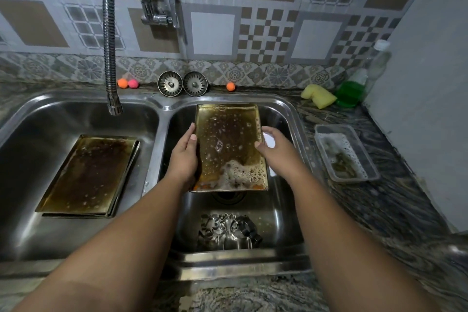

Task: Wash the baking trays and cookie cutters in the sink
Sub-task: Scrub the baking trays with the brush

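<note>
The person is holding a soapy baking tray over the right basin of the sink, the left hand gripping its left edge and the right hand gripping its right edge, thumbs on top. The cookie cutters are lying along that basin's near edge, and stacked trays are resting flat in the left basin.

Forearms outstretched, left hand and right hand facing inward, thumbs curled in grip
</note>
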